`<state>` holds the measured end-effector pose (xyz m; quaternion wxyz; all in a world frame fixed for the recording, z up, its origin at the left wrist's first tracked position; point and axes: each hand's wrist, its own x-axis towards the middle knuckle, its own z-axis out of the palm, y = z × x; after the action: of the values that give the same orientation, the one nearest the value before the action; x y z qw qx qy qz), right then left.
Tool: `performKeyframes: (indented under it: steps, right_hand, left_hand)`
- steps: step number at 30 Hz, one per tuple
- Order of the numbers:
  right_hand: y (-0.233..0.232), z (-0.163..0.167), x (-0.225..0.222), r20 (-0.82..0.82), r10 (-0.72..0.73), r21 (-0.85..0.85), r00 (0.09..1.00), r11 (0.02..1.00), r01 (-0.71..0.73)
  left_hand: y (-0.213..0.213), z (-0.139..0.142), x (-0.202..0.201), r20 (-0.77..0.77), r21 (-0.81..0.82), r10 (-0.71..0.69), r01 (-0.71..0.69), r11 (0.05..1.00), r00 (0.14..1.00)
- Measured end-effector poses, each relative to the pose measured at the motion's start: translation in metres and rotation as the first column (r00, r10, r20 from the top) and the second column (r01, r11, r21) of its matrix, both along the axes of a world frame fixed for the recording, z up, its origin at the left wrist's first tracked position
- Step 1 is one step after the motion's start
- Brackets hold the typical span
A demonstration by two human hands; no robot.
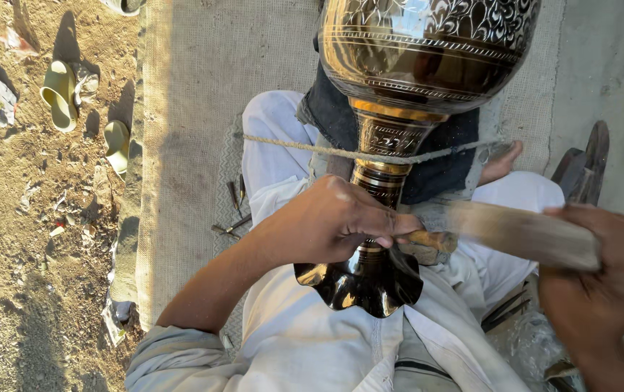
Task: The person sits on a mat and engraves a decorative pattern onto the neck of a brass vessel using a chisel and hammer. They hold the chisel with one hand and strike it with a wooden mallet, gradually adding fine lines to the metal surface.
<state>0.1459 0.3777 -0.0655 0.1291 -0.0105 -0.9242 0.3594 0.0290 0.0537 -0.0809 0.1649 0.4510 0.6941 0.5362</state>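
Gripping the narrow neck of the big engraved brass vase (392,145) at centre frame, the left hand (326,221) has its fingers curled shut around a small tool, while the right hand (606,272), lower right, is closed tight on a blurred wooden mallet (515,232) beside the vase's scalloped foot.

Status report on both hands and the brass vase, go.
Left hand fingers pinched on a small tool against the brass vase neck. Right hand gripping a blurred wooden mallet. Vase across the lap, rope over its neck. Nothing in the way.
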Motion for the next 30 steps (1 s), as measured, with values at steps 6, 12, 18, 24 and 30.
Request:
performKeyframes:
  steps: [6,12,18,24,30]
  right_hand:
    - [-0.006,-0.015,0.018,0.023,-0.034,0.174,0.999,0.984,0.029]
    - [-0.003,0.000,-0.006,0.080,-0.019,0.523,0.997,0.852,-0.025]
    - [-0.044,0.051,-0.058,0.234,-0.055,-0.111,0.971,0.990,0.083]
    - [-0.089,0.119,-0.085,0.480,0.037,0.356,0.877,0.905,-0.232]
    - [-0.032,0.085,-0.055,0.455,0.034,0.414,0.890,0.877,-0.245]
  left_hand:
    - [-0.001,-0.002,0.003,0.012,-0.035,0.016,-0.016,0.999,1.000]
    - [-0.006,-0.020,0.029,0.269,0.203,0.309,-0.367,0.908,0.912]
    - [-0.012,-0.037,0.034,0.307,0.266,0.261,-0.346,0.900,0.915]
    - [-0.016,-0.035,0.037,0.296,0.311,0.220,-0.312,0.898,0.930]
    - [-0.006,-0.025,0.051,0.333,0.202,0.419,-0.498,0.843,0.845]
